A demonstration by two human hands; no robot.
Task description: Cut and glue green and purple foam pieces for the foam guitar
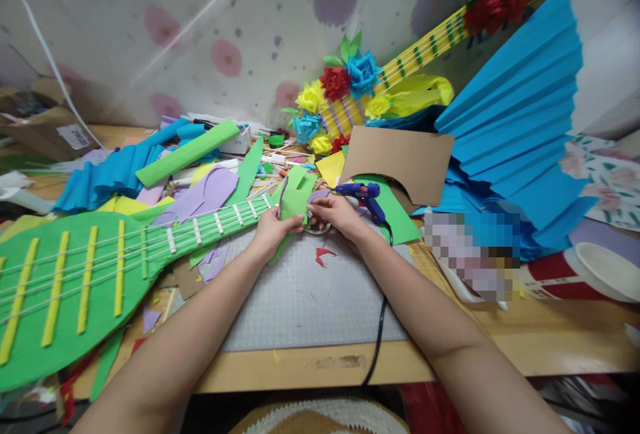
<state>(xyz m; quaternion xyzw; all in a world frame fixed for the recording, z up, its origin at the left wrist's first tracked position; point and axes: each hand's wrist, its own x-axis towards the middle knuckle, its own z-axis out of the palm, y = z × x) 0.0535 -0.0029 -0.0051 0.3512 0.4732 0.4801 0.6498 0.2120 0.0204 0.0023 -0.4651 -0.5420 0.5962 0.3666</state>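
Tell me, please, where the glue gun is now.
In the head view, the glue gun is just right of centre, beside the right hand, near the cardboard.

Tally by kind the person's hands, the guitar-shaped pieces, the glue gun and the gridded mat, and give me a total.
Hands: 2 (left hand, right hand)
Guitar-shaped pieces: 2 (green guitar, yellow guitar)
Glue gun: 1
Gridded mat: 1
Total: 6

Head-worn view, forward and down onto nearby hands [273, 229] [337, 213]
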